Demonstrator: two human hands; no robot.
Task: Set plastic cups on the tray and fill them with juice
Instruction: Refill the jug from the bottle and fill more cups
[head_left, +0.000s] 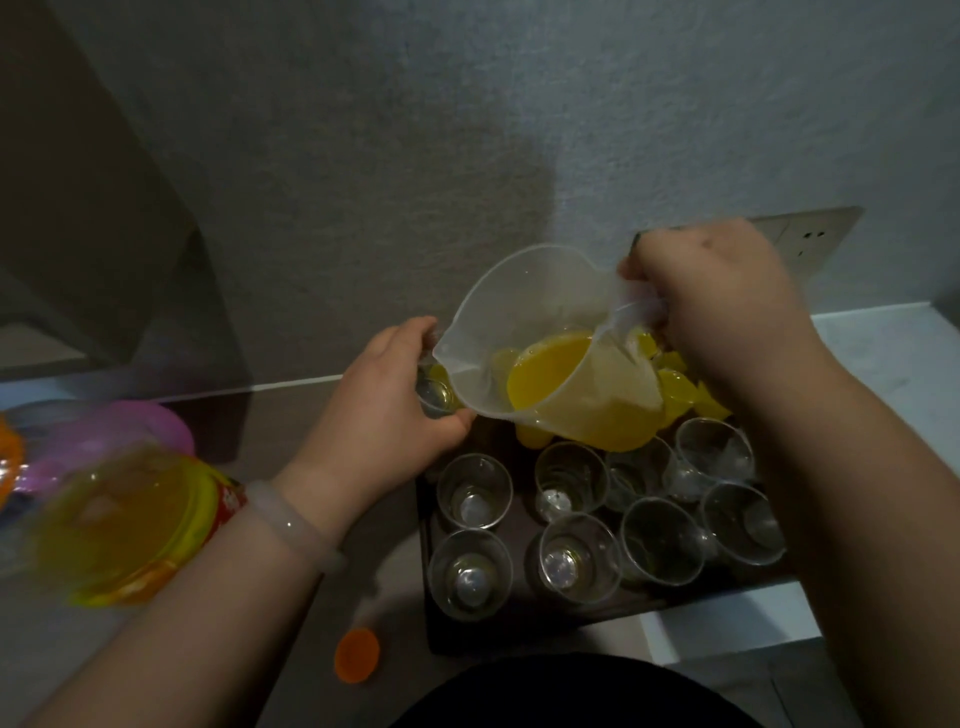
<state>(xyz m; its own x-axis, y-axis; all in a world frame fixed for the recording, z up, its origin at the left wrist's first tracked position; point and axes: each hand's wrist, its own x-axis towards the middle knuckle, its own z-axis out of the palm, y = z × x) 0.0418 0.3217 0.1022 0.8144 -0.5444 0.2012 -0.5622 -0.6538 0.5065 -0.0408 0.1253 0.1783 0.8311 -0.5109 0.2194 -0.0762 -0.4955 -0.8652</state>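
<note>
A dark tray (441, 631) on the counter carries several clear plastic cups. The near rows stand empty, such as one cup (474, 491); cups at the far right hold orange juice (675, 389). My right hand (711, 306) grips the handle of a translucent pitcher (540, 312) with juice in its bottom, tilted left with its spout over a clear cup (434, 395). My left hand (384, 410) holds that cup at the tray's far left corner.
A large juice bottle (124, 525) with a red label lies blurred at the left, beside pink and purple lids (150, 426). An orange bottle cap (357, 653) lies on the counter before the tray. A wall socket (800, 241) sits behind my right hand.
</note>
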